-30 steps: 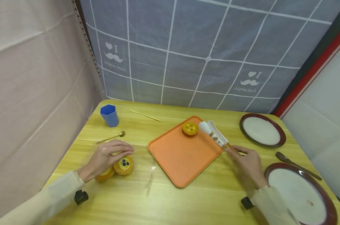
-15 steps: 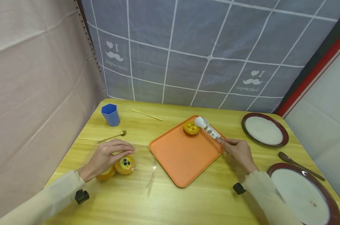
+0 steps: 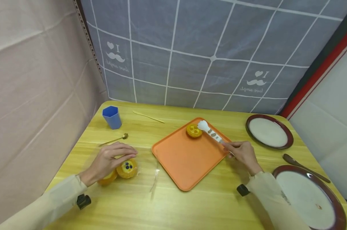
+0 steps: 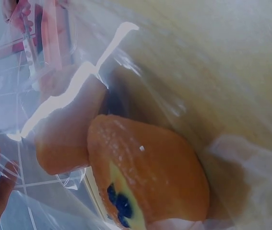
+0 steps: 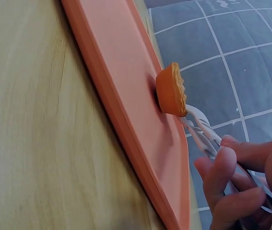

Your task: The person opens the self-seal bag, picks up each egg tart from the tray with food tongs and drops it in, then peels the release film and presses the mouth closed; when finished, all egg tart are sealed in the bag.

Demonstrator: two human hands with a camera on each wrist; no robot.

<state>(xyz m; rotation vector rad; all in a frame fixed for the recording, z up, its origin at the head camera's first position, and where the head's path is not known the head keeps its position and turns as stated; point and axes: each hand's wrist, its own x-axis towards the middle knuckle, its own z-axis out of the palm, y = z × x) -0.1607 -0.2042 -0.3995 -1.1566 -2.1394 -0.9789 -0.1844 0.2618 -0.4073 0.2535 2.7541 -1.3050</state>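
My left hand (image 3: 111,159) pinches a clear plastic bag (image 4: 174,96) at the left of the table. In the bag lie two tarts: a blueberry-topped one (image 3: 127,168) and another (image 3: 107,178) partly hidden under the hand. On the orange tray (image 3: 184,159) sits a tart with a segmented yellow top (image 3: 194,131). My right hand (image 3: 243,156) grips white-tipped tongs (image 3: 213,132), whose tips lie at this tart's right edge. In the right wrist view the tong arms are close together beside the tart (image 5: 169,91); whether they touch it I cannot tell.
A blue cup (image 3: 112,117), a yellow knife (image 3: 148,117) and a small gold spoon (image 3: 114,140) lie at the back left. To the right are two brown-rimmed plates, one farther (image 3: 268,132) and one nearer (image 3: 305,198), with a dark spoon (image 3: 305,167) between them.
My right hand has moved left and slightly away from me, bringing the tong tips to the tart. The tong arms now look closer together. My left hand has stayed still.
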